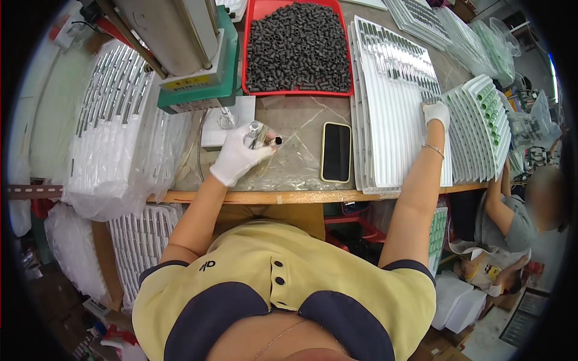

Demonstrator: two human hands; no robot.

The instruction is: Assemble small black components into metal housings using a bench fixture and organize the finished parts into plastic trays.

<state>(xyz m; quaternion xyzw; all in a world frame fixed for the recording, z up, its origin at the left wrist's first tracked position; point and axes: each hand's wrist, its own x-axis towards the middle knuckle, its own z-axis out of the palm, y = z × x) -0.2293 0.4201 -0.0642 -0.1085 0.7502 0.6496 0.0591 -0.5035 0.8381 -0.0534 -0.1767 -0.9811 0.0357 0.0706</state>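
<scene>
Grasping shiny tubular pieces [259, 133], one dark at its end, the gloved left hand [236, 157] sits left of the phone [336, 153]. Right of the phone, the gloved right hand [438, 113] is at the far side of a white ridged tray [390, 135], near silvery rods [415, 73]; I cannot tell whether its fingers close on one. Beyond the phone lies a red tray [301, 93] heaped with small dark cylinders [298, 48]; a green press [201, 98] stands beyond and left of it.

Here's the left hand [241, 156], press [201, 90] just beyond it, tub [300, 93] of tubes [300, 48] beyond and rightward, phone [336, 152] to its right. Over at the right hand [437, 113], a tray [385, 120] spreads leftward, more trays [472, 141] stacked on its right.
</scene>
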